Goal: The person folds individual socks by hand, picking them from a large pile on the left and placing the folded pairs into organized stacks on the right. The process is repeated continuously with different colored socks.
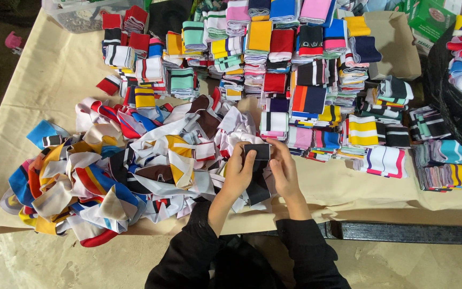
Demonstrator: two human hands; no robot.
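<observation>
1. While both hands meet at the table's near edge, the black folded knit fabric strip (258, 171) sits between them: its upper folded end is pinched flat at fingertip level, and the rest hangs down toward 6 o'clock, so its long axis runs from 12 to 6.
2. From the left hand (237, 174) the strip lies at 3 o'clock; from the right hand (283, 170) it lies at 9 o'clock. Both hands touch it, and neither is clearly nearer.
3. Left fingers are narrow, curled onto the strip's upper left corner, thumb side toward the cloth.
4. Right fingers are likewise narrow, closed on the upper right corner and the right edge below it.
5. Both forearms, in black sleeves (306, 251), rise from 6 o'clock and converge, wrists slightly bent inward, palms facing each other across the strip.
6. At 9 o'clock of the hands spreads a loose heap of mixed-colour fabric strips (108, 171), touching the left hand's side.
7. At 12 to 2 o'clock stand neat stacks of folded striped fabric bands (274, 69), just beyond the fingertips.
8. Everything rests on a table covered in beige paper (348, 187).
</observation>
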